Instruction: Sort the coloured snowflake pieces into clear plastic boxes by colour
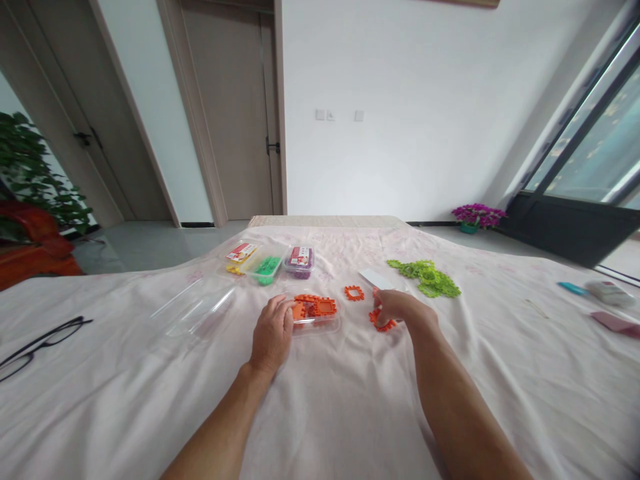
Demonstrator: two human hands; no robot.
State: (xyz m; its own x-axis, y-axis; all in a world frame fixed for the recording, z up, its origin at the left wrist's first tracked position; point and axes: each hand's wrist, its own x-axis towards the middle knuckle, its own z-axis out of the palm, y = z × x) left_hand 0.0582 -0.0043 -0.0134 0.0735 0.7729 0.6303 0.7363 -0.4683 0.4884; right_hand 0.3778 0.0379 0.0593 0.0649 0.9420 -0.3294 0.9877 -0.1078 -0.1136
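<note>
A clear plastic box (pixel 320 326) holding orange notched, square-framed building pieces (pixel 324 307) stands in front of me. My left hand (pixel 271 330) grips its left side, the fingertips at the rim and the nearest pieces. To the right of the box, my right hand (pixel 403 308) reaches down with its fingers closed on an orange building piece (pixel 381 323) at the cloth; the fingers partly cover it. Another orange square frame (pixel 355 293) lies flat between the box and my right hand. A white card (pixel 375 279) is just beyond my right fingers.
Lime-green pieces (pixel 425 277) form a loose pile at the right. Behind the box are tubs with yellow (pixel 235 269), green (pixel 268 267) and purple pieces (pixel 300 262). A clear lid or tray (pixel 195 310) and eyeglasses (pixel 45 341) lie left on the wrinkled tablecloth (pixel 330 413).
</note>
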